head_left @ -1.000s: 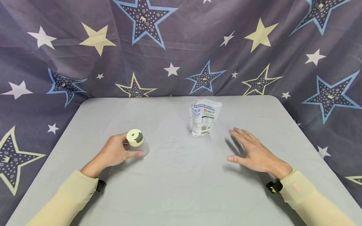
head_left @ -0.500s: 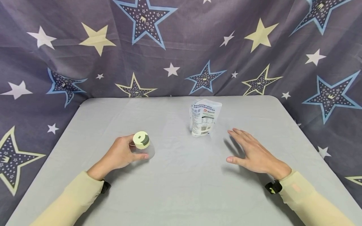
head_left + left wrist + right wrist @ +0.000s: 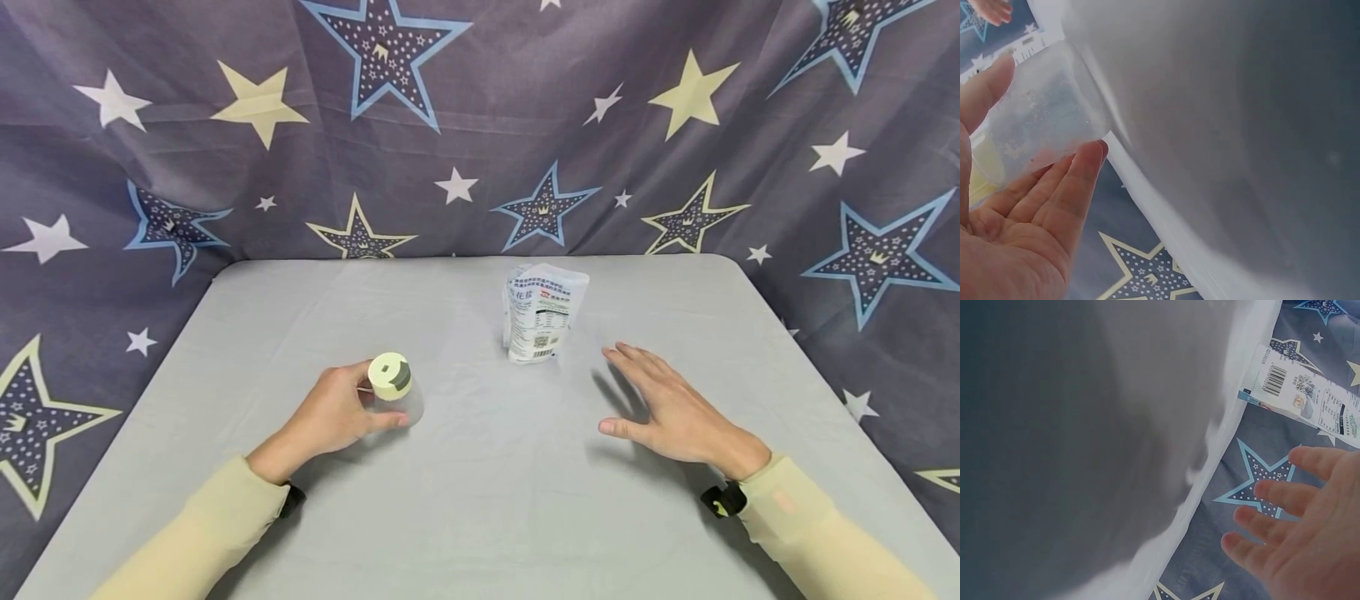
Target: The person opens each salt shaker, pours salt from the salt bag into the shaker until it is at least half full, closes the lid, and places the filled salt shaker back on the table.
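Note:
My left hand [image 3: 337, 414] grips a clear seasoning jar [image 3: 412, 403] with a pale yellow-green cap [image 3: 389, 376], its thumb on the near side and fingers behind. In the left wrist view the jar's see-through body [image 3: 1047, 106] lies between thumb and fingers, with its base at or close to the tabletop. The jar is upright; whether it touches the cloth I cannot tell. A white printed bag of salt [image 3: 546, 312] stands farther back, right of the middle. Nearest to it, my right hand [image 3: 667, 408] hovers over the table with spread fingers, holding nothing.
A pale grey cloth covers the table [image 3: 487, 517]. Behind and at both sides hangs a dark curtain [image 3: 480, 125] with a star print, meeting the table's far edge. Black straps [image 3: 724, 499] circle both wrists at the sleeve ends.
The left hand and the jar have slid right and a little toward me. My right hand has shifted only very slightly left. The bag of salt has stayed in place.

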A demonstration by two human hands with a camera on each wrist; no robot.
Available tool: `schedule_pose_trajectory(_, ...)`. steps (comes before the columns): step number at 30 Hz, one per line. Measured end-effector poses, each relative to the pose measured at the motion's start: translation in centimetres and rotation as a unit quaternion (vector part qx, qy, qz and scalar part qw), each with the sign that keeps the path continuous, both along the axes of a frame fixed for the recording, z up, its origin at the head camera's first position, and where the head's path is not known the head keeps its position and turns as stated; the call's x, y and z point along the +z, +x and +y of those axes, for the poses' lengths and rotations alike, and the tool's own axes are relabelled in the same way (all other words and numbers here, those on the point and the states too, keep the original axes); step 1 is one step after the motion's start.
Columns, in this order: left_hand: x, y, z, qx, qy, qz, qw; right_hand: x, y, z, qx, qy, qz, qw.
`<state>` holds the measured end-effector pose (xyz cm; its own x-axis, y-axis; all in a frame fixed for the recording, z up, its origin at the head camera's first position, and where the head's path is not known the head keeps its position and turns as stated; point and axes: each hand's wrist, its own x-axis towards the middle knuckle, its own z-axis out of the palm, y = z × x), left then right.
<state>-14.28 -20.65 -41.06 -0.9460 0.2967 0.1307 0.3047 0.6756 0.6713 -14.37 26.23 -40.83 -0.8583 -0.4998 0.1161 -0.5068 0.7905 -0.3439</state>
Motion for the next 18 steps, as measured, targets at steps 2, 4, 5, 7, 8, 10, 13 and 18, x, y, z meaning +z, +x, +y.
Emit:
schedule_pose_trajectory(2,0.0,0.0,0.2,-0.001,0.000,0.002,1.0000,0.0,0.0,0.0,0.000,-0.001,0.000,1.000)
schedule_pose_trajectory(4,0.0,0.1,0.4,-0.002,-0.001,0.003,1.0000,0.0,0.1,-0.1,0.000,-0.002,-0.001,1.000)
schedule_pose_trajectory(5,0.0,0.1,0.4,-0.003,-0.001,0.004,1.0000,0.0,0.1,-0.1,0.001,-0.002,-0.001,1.000)
schedule_pose_trajectory(7,0.0,0.1,0.6,-0.004,-0.001,0.003,1.0000,-0.1,0.1,-0.1,0.000,-0.002,-0.002,1.000)
schedule_pose_trajectory(8,0.0,0.2,0.7,-0.005,0.000,0.002,1.0000,-0.1,0.1,-0.1,-0.001,-0.002,-0.003,1.000)
schedule_pose_trajectory(10,0.1,0.2,0.8,-0.008,0.001,0.002,1.0000,-0.1,0.1,-0.2,-0.001,-0.003,-0.004,1.000)
schedule_pose_trajectory(13,0.1,0.3,1.0,-0.011,0.005,0.002,0.9999,-0.1,0.2,-0.3,-0.001,-0.003,-0.006,1.000)
schedule_pose_trajectory(18,0.1,0.3,1.4,-0.020,0.009,0.000,0.9998,-0.1,0.2,-0.5,0.001,-0.006,-0.006,1.000)
